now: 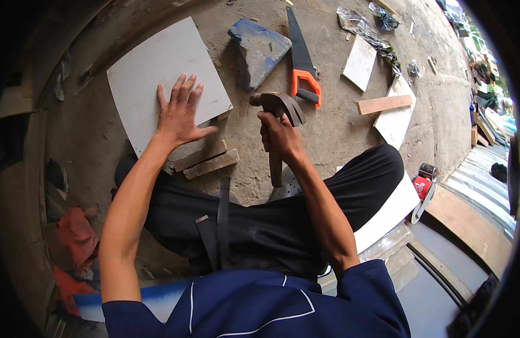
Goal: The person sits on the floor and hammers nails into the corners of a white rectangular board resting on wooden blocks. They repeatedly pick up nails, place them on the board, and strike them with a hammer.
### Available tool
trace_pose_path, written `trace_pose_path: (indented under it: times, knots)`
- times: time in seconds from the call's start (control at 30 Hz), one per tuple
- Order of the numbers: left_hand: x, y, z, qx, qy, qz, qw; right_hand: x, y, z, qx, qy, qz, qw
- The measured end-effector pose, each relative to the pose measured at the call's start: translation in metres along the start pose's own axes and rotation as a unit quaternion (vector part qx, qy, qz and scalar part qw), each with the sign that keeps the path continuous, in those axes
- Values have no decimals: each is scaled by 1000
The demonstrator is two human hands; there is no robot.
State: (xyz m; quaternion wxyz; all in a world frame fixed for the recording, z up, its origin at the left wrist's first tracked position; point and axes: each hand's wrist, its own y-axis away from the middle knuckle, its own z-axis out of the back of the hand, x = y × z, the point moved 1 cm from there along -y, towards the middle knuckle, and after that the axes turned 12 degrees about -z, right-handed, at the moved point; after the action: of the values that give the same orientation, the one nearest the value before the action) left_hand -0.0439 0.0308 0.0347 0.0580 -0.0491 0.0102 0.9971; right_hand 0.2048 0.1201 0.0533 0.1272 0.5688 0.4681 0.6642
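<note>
The concrete floor (339, 132) carries everything here, with open room between the saw and the knees. The white board (147, 67) lies on the left, ahead of the lap; it looks stiff and fairly light for its breadth, its smooth face likely a little slippery, so opposite edges would give the surest hold, and its corners may chip. The left hand (181, 121) is spread flat on it, fingers apart. Near its right edge sits a rough, blue-stained stone (260, 53), probably heavy, which limits sliding that way; the saw (302, 53) lies just beyond, teeth best avoided. The right hand (282, 135) is wrapped around the hammer (277, 104) close under its head, likely the weighty end; lower on the handle would give more swing. Two short wood blocks (206, 160) lie by the board's near edge; whether anything props it, I can't quite tell.
</note>
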Motion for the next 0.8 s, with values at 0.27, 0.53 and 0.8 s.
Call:
trace_pose_path:
  times: [0.27, 0.53, 0.8]
  knots:
    - [-33, -30, -1, -7, -28, 31, 999, -18, -47, -18, -1, 62, 131, 989]
    - [-24, -32, -3, 19, -10, -21, 1000, -41, -117, -14, 152, 105, 235, 954]
    - [-25, -27, 0, 4, 8, -22, 1000, -48, -161, -36, 186, 127, 292, 930]
